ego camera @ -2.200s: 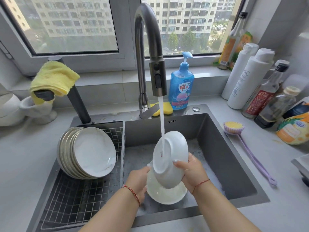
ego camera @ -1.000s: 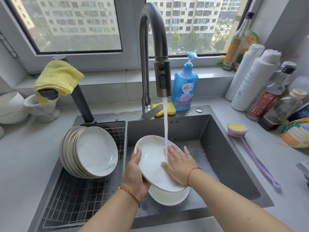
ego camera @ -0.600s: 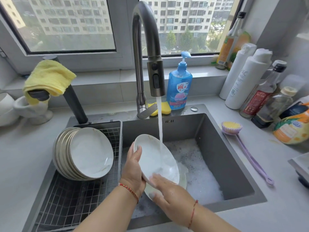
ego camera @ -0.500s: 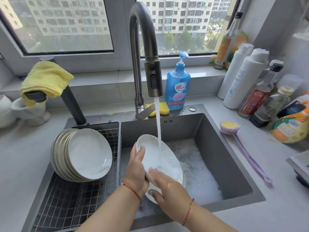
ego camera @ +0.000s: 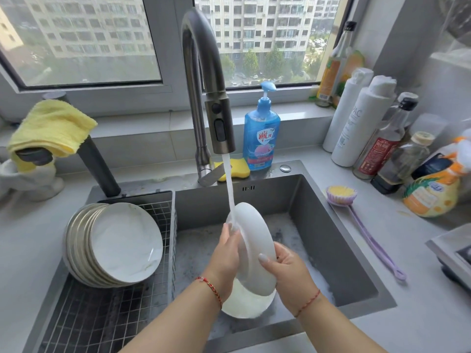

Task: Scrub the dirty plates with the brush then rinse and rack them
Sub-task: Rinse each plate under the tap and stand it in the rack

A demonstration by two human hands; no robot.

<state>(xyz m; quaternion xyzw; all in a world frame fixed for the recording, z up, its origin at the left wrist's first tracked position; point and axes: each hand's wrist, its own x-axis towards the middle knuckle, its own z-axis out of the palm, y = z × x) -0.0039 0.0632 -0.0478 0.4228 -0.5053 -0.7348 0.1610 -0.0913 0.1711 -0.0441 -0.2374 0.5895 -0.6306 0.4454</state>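
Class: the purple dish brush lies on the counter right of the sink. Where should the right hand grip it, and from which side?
Grip the brush mid-handle, coming from above with the right hand. The long, thin handle lies flat on the counter with bare space beside it, the bristle head at the far end near the bottles. That hand now holds the plate, so the plate must go first.

Window [ego camera: 84, 39] behind grey counter [ego camera: 25, 238]; daylight, apartment blocks [ego camera: 254, 19] outside.

I see a white plate [ego camera: 254, 250] under the water, over a dark grey sink [ego camera: 318, 212]; at nine o'clock stands a stack of white plates [ego camera: 119, 244] with brownish rims. At three o'clock lies a lilac brush [ego camera: 356, 220] with yellow bristles. At twelve stands a blue soap bottle [ego camera: 261, 133], a yellow sponge [ego camera: 237, 169] beside it, and at ten a yellow cloth [ego camera: 51, 126]; both wrists wear red string bracelets [ego camera: 211, 289].
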